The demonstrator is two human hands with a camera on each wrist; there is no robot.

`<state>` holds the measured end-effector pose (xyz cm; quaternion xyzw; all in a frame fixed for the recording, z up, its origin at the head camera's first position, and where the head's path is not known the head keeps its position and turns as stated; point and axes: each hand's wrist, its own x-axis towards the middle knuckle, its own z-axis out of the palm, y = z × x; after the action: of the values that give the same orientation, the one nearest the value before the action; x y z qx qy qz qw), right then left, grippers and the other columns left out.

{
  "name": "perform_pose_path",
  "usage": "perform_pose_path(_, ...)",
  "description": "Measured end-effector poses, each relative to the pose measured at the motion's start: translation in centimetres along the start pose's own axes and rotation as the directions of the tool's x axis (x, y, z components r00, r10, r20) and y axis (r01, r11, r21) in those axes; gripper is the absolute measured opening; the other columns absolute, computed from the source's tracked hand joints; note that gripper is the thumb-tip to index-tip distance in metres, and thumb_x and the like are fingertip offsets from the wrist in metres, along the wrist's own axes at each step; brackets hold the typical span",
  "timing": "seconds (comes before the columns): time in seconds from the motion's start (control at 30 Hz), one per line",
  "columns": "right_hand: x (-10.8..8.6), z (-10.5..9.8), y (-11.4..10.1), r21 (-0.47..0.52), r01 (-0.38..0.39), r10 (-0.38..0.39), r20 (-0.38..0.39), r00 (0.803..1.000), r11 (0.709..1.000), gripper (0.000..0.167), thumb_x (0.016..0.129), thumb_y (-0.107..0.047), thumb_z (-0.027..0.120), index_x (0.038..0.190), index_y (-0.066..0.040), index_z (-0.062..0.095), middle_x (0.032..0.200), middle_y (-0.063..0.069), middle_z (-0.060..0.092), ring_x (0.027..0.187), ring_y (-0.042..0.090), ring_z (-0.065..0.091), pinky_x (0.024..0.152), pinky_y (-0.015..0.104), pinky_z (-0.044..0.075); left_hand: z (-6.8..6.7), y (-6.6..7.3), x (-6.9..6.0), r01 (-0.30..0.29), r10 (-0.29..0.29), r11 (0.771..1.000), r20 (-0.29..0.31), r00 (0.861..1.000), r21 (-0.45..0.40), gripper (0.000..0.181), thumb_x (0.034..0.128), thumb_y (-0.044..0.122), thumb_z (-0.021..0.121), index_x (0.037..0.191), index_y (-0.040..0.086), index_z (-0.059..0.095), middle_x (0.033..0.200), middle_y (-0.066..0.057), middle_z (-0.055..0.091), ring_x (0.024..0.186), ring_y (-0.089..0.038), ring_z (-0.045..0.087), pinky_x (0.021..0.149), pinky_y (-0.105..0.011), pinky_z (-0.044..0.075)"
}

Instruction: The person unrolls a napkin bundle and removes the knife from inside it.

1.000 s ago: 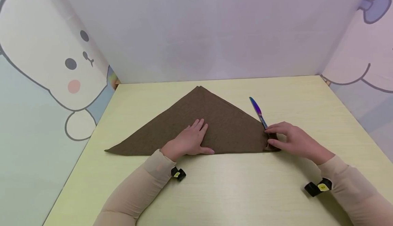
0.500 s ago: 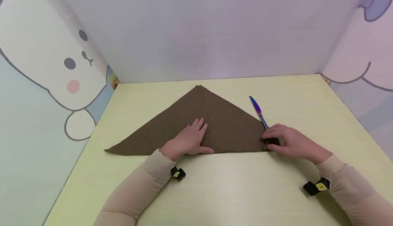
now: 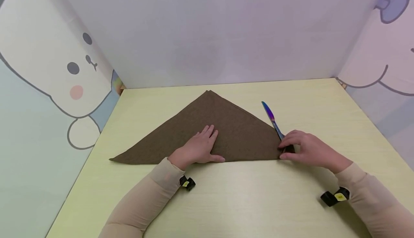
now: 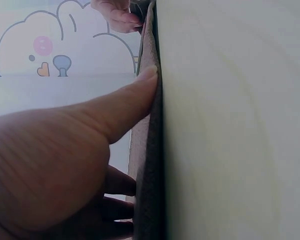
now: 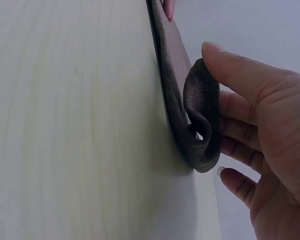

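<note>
A brown cloth napkin [image 3: 239,134] lies folded into a wide triangle, its long edge toward me. My left hand [image 3: 202,148] rests flat on its middle with straight fingers; in the left wrist view the left thumb [image 4: 132,95] lies along the folded edge. My right hand [image 3: 305,148] pinches the napkin's right end, which curls back on itself as a loop of cloth [image 5: 202,100] between thumb and fingers in the right wrist view. An iridescent blue-purple table knife [image 3: 270,113] slants beside that end, blade pointing away. Its handle end is hidden at the cloth and right hand.
The pale wood-grain table [image 3: 245,198] extends around the napkin. A plain white wall panel [image 3: 226,33] rises at the back edge. Side panels with cartoon animals [image 3: 74,83] stand left and right.
My right hand has shifted slightly inward and then back out, and the napkin's right end is turned over a little more toward the middle. The left hand stays put.
</note>
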<state>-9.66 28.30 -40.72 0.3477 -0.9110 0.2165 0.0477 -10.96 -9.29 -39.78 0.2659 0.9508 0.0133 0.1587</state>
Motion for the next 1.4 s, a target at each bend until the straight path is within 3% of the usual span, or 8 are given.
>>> perform_pose_path(0.23, -0.3, -0.3, 0.2, -0.011, -0.038, 0.038, -0.022, 0.999, 0.999, 0.024, 0.078, -0.035, 0.081, 0.097, -0.021, 0.076, 0.099, -0.014, 0.064, 0.095, 0.007, 0.055, 0.077, 0.032, 0.049, -0.1, 0.0, 0.0, 0.003, -0.003, 1.0, 0.002, 1.0, 0.003, 0.106, 0.0817, 0.072, 0.054, 0.153, 0.003, 0.018, 0.159, -0.017, 0.008, 0.146, -0.031, 0.01, 0.113, -0.047, 0.024)
perform_pose_path(0.57, -0.6, -0.1, 1.0, 0.003, -0.091, 0.091, -0.055, 0.994, 0.996, 0.025, 0.079, -0.032, 0.081, 0.098, -0.016, 0.076, 0.088, -0.013, 0.063, 0.079, 0.006, 0.05, 0.062, 0.024, 0.045, -0.1, 0.1, -0.1, 0.003, -0.003, 1.0, 0.007, 1.0, -0.014, 0.105, 0.0822, 0.071, 0.055, 0.153, 0.003, 0.018, 0.159, -0.017, 0.008, 0.146, -0.031, 0.009, 0.113, -0.047, 0.023)
perform_pose_path(0.8, -0.9, -0.3, 1.5, -0.01, -0.11, 0.11, -0.07, 0.992, 0.994, 0.02, 0.081, -0.027, 0.08, 0.099, -0.019, 0.076, 0.088, -0.014, 0.062, 0.079, 0.006, 0.053, 0.065, 0.026, 0.046, -0.1, 0.1, -0.2, 0.001, -0.001, 1.0, 0.006, 1.0, -0.009, 0.104, 0.0827, 0.071, 0.055, 0.153, 0.004, 0.018, 0.16, -0.016, 0.008, 0.146, -0.03, 0.009, 0.113, -0.047, 0.023)
perform_pose_path(1.13, -1.7, -0.6, 1.8, 0.03, -0.158, 0.158, -0.013, 0.987, 0.987, 0.024, 0.084, -0.028, 0.077, 0.106, -0.019, 0.075, 0.094, -0.01, 0.057, 0.074, 0.004, 0.049, 0.062, 0.022, 0.043, -0.2, 0.1, -0.2, 0.004, -0.004, 1.0, 0.003, 1.0, -0.016, 0.104, 0.083, 0.07, 0.055, 0.153, 0.004, 0.018, 0.16, -0.016, 0.008, 0.146, -0.03, 0.009, 0.113, -0.046, 0.023)
perform_pose_path(1.4, -2.6, -1.3, 2.5, 0.068, -0.142, 0.143, -0.009, 0.99, 0.988, 0.024, 0.083, -0.02, 0.077, 0.107, -0.02, 0.074, 0.083, -0.015, 0.056, 0.066, 0.001, 0.045, 0.056, 0.02, 0.039, -0.1, 0.1, -0.2, 0.004, -0.004, 1.0, 0.004, 1.0, -0.007, 0.104, 0.0829, 0.071, 0.054, 0.153, 0.004, 0.017, 0.16, -0.016, 0.008, 0.146, -0.03, 0.009, 0.113, -0.046, 0.022)
